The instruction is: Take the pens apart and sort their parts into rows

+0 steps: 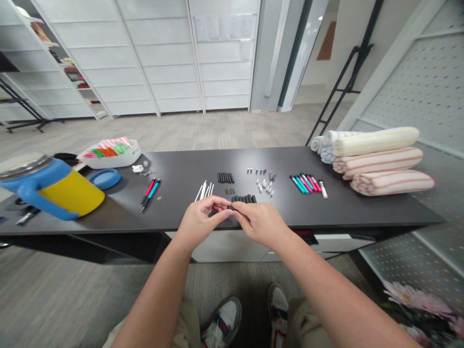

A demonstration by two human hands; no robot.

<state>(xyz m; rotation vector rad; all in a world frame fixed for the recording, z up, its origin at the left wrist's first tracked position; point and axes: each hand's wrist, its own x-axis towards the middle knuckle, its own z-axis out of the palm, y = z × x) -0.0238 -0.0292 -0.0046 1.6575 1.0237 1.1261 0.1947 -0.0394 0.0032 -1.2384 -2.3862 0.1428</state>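
My left hand (201, 220) and my right hand (259, 223) meet at the near edge of the black table (188, 212). Both pinch a small black pen part (230, 208) between their fingertips. Just beyond them lies a row of black pen grips (244, 198), with white refill tubes (205, 190) to the left. Further back are short black barrels (225, 178), small springs and tips (264, 184), and a row of finished teal and pink pens (307, 183). Two assembled pens (150, 192) lie to the left.
A blue and yellow jug (54, 186) lies on the table's left end beside a blue lid (105, 178) and a white tray of coloured items (110, 152). Rolled striped towels (380, 162) are stacked at the right. A black stand and white shelving stand behind.
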